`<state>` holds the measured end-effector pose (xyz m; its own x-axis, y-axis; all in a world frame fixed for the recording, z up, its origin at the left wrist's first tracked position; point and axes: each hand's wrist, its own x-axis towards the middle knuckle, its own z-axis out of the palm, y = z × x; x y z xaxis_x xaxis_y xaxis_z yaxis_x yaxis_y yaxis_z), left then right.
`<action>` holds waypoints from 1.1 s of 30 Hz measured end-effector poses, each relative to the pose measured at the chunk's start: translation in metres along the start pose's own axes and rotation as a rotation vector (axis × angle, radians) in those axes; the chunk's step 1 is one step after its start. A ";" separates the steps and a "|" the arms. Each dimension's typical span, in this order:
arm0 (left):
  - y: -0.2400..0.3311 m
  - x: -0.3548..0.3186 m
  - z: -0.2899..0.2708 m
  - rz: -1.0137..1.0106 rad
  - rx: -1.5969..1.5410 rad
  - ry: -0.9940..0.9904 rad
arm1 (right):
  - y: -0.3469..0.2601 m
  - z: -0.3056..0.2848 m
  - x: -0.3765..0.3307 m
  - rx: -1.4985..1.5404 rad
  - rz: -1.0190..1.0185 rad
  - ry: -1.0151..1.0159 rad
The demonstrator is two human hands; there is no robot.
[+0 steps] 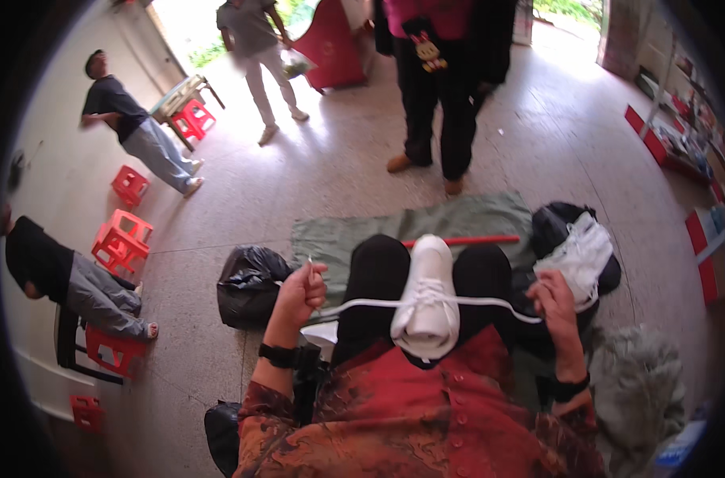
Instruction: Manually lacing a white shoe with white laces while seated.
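Observation:
A white lace-up shoe (427, 307) rests on my lap between my black-clad thighs, its toe pointing away from me. Its white shoelace (370, 303) stretches out to both sides from the lacing. On the left, my left hand (302, 288) is closed around one lace end, and a short tip sticks up above the fingers. Over on the right, my right hand (552, 293) has its fingers curled at the other lace end. Both hands are held wide of the shoe, and the lace sags a little on the right.
A green cloth (330, 239) lies on the floor, with a red stick (482, 240) beyond the shoe. Black bags (251, 279) stand left; white laces (579, 251) lie on a black bag at right. Several people stand around, one person (442, 88) just ahead. Red stools (123, 235) line the left.

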<state>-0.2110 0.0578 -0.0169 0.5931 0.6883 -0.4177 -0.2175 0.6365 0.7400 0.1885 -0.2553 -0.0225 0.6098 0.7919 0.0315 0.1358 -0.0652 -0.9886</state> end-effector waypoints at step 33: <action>-0.073 -0.027 0.113 0.845 1.401 -0.215 | -0.014 0.120 -0.002 -0.409 -0.480 -0.466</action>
<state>-0.1237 -0.0467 0.0003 0.7938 0.5213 0.3132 0.2398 -0.7416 0.6265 0.0912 -0.1832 -0.0265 0.0328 0.9573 0.2872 0.6340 0.2022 -0.7464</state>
